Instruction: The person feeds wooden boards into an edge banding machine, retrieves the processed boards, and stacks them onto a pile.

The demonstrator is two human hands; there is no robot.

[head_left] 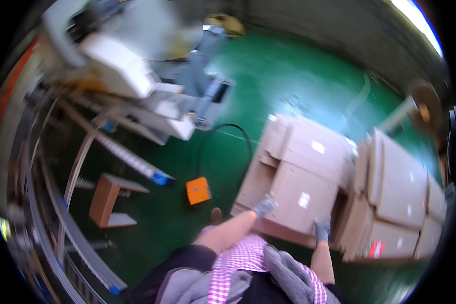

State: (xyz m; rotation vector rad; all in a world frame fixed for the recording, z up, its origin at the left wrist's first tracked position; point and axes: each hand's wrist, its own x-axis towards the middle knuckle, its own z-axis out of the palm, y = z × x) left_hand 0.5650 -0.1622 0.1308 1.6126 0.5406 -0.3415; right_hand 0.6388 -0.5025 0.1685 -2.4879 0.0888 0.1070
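Observation:
Both my hands wear grey gloves and are at the near end of a flattened cardboard box (303, 190) with a white label, the upper piece on a stack of such boxes. My left hand (264, 206) grips its left edge near the corner. Over at the near right corner, my right hand (322, 229) grips the same box. The fingers are partly blurred and run over the edge. Beyond it, another flattened box (319, 144) with a white label lies on the stack.
More stacked flat cardboard (400, 182) stands to the right. An orange foot-pedal-like box (198, 191) with a black cable sits on the green floor. At left are a grey-white machine (131, 66), a metal roller frame (71, 218) and a brown bracket-shaped piece (104, 200).

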